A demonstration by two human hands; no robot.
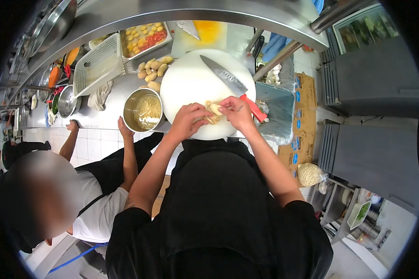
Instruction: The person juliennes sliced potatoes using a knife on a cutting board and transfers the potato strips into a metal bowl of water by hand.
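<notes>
Over the round white cutting board (181, 79), my left hand (190, 120) has its fingers closed around a small bunch of pale potato slices (212, 119). My right hand (238, 114) pinches more of these slices from the other side, at the board's near edge. A large chef's knife (223, 74) with a red handle lies on the board beyond my hands, its blade pointing away to the left. Just left of the board stands a steel pot (143, 110) holding thin pale strips in liquid. Peeled potatoes (152, 69) are heaped behind the pot.
A white perforated basket (97, 65) and a tray of cut vegetables (145, 39) stand at the back left. On the right is a lined grey bin (277, 109). A co-worker (97, 200) stands close on my left. A steel shelf (209, 17) crosses above the counter.
</notes>
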